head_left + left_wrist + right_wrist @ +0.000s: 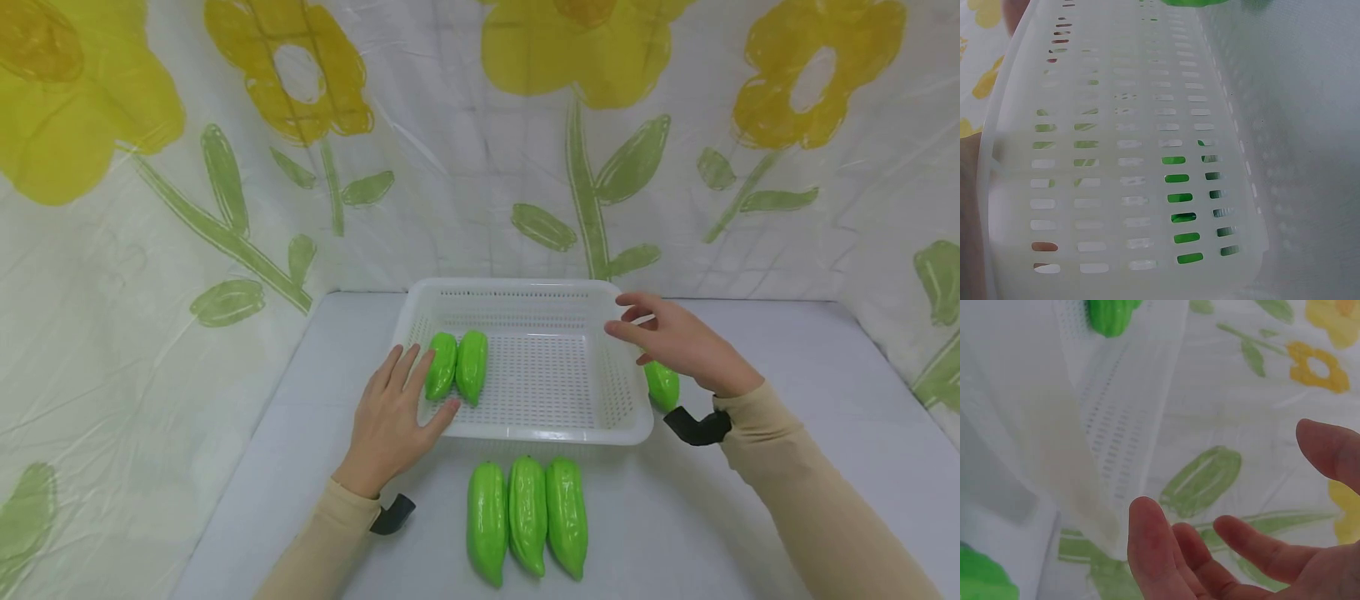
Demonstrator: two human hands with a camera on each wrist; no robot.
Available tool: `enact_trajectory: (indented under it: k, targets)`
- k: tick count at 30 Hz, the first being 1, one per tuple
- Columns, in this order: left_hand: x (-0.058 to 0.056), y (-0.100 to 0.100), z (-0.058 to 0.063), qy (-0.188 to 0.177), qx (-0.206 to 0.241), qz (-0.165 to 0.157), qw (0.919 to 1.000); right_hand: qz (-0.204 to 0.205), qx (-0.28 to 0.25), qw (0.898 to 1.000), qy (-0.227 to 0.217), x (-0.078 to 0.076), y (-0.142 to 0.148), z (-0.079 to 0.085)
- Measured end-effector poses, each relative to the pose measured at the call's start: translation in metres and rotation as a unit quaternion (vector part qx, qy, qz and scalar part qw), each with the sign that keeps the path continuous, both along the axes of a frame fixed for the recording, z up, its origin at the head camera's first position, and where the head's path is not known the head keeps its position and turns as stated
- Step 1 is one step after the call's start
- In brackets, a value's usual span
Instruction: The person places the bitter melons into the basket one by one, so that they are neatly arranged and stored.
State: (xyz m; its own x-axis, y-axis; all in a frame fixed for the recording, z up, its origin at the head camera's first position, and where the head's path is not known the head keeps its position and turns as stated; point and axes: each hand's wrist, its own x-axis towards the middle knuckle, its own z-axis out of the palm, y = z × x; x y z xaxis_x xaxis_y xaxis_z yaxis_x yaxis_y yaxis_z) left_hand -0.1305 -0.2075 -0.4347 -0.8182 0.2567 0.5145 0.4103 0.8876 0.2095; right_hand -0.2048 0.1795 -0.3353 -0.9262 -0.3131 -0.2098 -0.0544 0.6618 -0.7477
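A white plastic basket (555,435) with slotted walls stands on the table. Inside it, toward the left, lie two glossy green vegetables (472,367), ribbed and pointed at one end; their exact kind is unclear. My left hand (392,425) is at the basket's left rim, fingers extended, holding nothing; whether it touches the rim is unclear. By the right rim, my right hand (686,346) hovers with loosely bent fingers and nothing between them, as the right wrist view also shows. Beneath that hand another green vegetable (663,385) lies outside the basket, partly hidden.
Three more green vegetables (528,517) lie side by side in front of the basket. A white cloth with yellow flowers (588,200) hangs behind the table (300,400) and at its sides. Black curved pieces (697,427) sit at both wrists.
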Motion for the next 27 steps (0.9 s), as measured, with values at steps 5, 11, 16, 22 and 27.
enact_trajectory:
  k: [5,11,16,22,27]
  targets:
    - [0.0,0.0,0.001,0.001,0.002,-0.001,1.0,-0.011,-0.002,1.0,0.004,0.001,0.013,0.0]
    - [0.0,0.0,0.0,-0.002,0.001,0.001,1.0,-0.021,0.0,1.0,0.002,0.001,0.026,-0.004]
    - [0.0,0.0,-0.001,-0.006,0.0,0.004,1.0,-0.03,0.013,0.999,0.007,0.003,0.038,-0.007]
    - [-0.001,0.0,-0.001,-0.007,-0.001,0.004,1.0,-0.045,0.026,0.999,0.008,0.004,0.053,-0.01]
    - [0.0,0.0,-0.001,-0.005,0.002,0.001,1.0,-0.051,0.033,0.998,0.01,0.004,0.06,-0.012]
